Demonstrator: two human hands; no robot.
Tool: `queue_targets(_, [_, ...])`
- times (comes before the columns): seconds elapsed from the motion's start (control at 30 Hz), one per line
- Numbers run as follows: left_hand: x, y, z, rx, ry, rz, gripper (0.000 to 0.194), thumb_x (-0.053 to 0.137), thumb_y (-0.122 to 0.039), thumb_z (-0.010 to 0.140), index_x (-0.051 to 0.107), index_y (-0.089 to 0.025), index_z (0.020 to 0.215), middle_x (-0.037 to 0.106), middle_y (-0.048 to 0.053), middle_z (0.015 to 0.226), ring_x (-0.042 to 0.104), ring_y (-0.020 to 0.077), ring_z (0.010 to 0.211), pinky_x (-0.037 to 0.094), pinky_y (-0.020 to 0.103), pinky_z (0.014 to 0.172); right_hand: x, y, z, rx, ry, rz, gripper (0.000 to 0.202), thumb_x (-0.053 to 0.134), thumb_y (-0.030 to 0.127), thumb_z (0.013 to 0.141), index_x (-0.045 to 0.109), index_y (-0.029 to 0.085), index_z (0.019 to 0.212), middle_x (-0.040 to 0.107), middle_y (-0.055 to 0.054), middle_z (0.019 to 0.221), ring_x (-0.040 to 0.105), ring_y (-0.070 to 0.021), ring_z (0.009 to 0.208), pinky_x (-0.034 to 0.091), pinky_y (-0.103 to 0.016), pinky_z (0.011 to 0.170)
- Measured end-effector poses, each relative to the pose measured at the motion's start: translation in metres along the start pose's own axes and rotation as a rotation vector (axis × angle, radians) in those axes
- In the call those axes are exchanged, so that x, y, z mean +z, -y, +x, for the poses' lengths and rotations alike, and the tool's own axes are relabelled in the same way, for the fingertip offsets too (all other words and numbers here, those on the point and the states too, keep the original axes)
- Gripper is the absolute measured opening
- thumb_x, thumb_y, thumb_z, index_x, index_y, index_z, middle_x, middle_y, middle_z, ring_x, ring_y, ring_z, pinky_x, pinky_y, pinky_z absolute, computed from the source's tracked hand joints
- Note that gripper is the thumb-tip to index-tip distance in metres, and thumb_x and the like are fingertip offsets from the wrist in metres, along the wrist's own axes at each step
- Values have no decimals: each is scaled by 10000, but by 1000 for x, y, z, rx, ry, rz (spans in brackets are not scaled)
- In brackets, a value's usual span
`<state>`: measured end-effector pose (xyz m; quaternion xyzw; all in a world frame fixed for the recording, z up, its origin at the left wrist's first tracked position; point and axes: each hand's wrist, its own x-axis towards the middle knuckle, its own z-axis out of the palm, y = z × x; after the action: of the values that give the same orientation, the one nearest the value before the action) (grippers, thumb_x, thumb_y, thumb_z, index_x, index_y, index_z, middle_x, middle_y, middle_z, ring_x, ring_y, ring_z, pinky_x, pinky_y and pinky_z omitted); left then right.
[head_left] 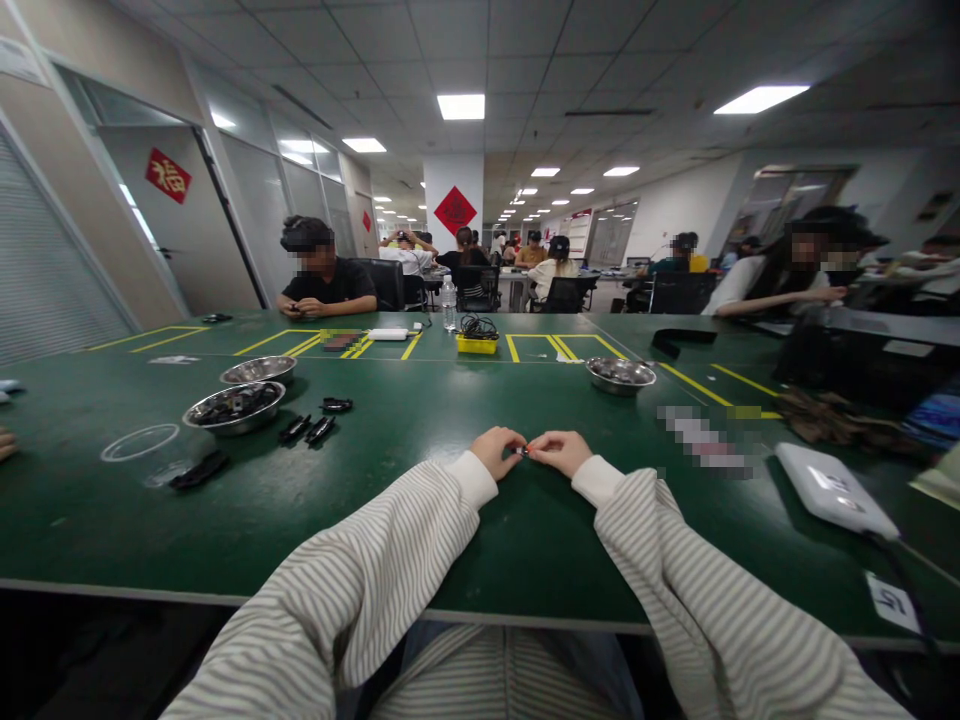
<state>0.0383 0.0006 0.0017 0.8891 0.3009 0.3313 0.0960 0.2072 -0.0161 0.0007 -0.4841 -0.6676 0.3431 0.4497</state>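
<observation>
My left hand [497, 452] and my right hand [561, 452] meet over the green table [420, 540], fingertips pinched close together. Between them is a small part [521, 452], dark with a bit of silver and orange, too small to name. Both hands are closed on it. To the left lie several black plastic pieces [321, 431]. Beside these stands a metal bowl [234, 408] filled with dark parts, with another metal bowl [259, 371] behind it. A third metal bowl [621, 376] with parts in it sits ahead on the right.
A clear plastic cup [161, 470] and a black piece [199, 470] lie left. A white power bank [834, 490] with a cable is at right. Farther back are a yellow box [477, 345] holding black cable and a water bottle [449, 304]. Other people sit around the table.
</observation>
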Motion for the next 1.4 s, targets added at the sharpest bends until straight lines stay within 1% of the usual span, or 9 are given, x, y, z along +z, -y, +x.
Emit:
queue_targets(0.07, [0, 0, 0, -3, -5, -9, 162, 515, -151, 652, 534, -160, 813, 546, 4, 732, 473, 111, 698, 393, 226, 656, 1, 1, -1, -11, -10, -5, 179, 637, 284, 495, 559, 137, 559, 631, -47, 659, 590, -151, 635, 472, -278, 652])
queue_targets(0.17, [0, 1, 0, -18, -21, -14, 166, 508, -148, 655, 533, -159, 819, 545, 6, 733, 470, 109, 689, 393, 226, 654, 1, 2, -2, -38, -14, -34, 205, 632, 258, 505, 551, 136, 649, 608, -29, 625, 575, -130, 581, 478, -260, 583])
queue_targets(0.33, [-1, -1, 0, -33, -28, -5, 166, 498, -149, 664, 538, -159, 825, 543, 9, 738, 465, 109, 677, 392, 230, 659, 0, 5, -5, -188, -8, -183, 166, 565, 221, 578, 587, 140, 722, 564, -18, 618, 524, -96, 536, 455, -217, 502])
queue_targets(0.5, [-2, -2, -1, -18, -24, -1, 164, 496, -155, 671, 541, -158, 828, 539, 13, 741, 460, 110, 686, 389, 229, 660, -3, 7, -5, -303, 1, -303, 161, 538, 199, 602, 629, 164, 730, 549, -28, 668, 521, -98, 566, 454, -210, 511])
queue_targets(0.7, [-1, -1, -1, -15, -31, 0, 176, 510, -160, 662, 538, -150, 835, 535, 12, 727, 456, 109, 675, 390, 225, 646, -1, 7, -6, -284, 7, -225, 177, 524, 200, 611, 611, 154, 759, 573, -48, 745, 556, -130, 681, 490, -236, 588])
queue_targets(0.87, [0, -1, 0, -33, -24, 5, 173, 517, -167, 662, 533, -151, 833, 537, 11, 733, 458, 107, 667, 390, 226, 646, 2, 5, -7, -212, 3, -156, 231, 554, 198, 583, 549, 136, 805, 589, -34, 682, 567, -119, 617, 499, -243, 576])
queue_targets(1.1, [-2, -1, 0, -3, -25, 0, 146, 512, -165, 667, 529, -156, 812, 532, 12, 726, 459, 112, 684, 388, 230, 661, 1, 9, -8, -264, 10, -215, 124, 562, 215, 587, 553, 145, 688, 578, -35, 652, 543, -113, 570, 481, -244, 550])
queue_targets(1.3, [-2, -2, 0, -3, -12, 3, 151, 515, -168, 663, 530, -161, 813, 529, 12, 731, 459, 116, 701, 386, 230, 666, 2, 10, -8, -257, -12, -197, 194, 592, 245, 573, 557, 144, 735, 579, -30, 641, 535, -114, 565, 469, -245, 536])
queue_targets(1.4, [-3, -2, 0, 6, -13, 4, 145, 514, -164, 661, 533, -159, 806, 531, 12, 733, 459, 114, 701, 386, 225, 661, 3, 10, -8, -237, -8, -169, 182, 609, 252, 562, 555, 142, 696, 577, -25, 629, 533, -114, 558, 466, -247, 535])
